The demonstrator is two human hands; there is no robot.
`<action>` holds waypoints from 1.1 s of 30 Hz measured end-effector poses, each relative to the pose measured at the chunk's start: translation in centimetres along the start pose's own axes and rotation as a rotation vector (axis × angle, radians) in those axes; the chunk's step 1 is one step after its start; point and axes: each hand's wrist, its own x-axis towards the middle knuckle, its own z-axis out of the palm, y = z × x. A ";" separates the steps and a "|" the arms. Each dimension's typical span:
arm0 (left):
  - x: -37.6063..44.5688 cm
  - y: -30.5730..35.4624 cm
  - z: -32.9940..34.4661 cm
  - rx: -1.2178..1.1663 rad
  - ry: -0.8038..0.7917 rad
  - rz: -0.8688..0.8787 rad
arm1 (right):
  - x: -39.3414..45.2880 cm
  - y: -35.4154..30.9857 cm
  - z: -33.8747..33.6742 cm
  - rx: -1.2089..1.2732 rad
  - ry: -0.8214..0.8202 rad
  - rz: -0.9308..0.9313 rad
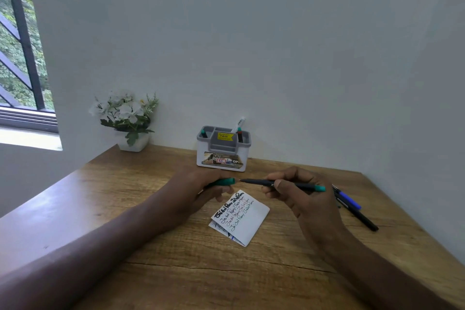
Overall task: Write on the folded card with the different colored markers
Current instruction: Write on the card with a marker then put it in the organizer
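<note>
A single head-worn, wide-angle camera supplied the only view. It looked forward and down from above the near edge of the wooden table (pixel 151 272), facing the white wall (pixel 276 45) at the far side. Both forearms entered from the bottom corners, and the hands sat close, near frame centre. The window (pixel 22 58) occupied the far left edge. Wide-angle distortion bent straight edges toward the frame borders. No second view existed, so no region was shared.
</note>
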 end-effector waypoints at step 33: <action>0.5 1.5 1.7 0.115 0.116 0.154 | -1.1 -0.8 2.8 -0.446 -0.063 -0.255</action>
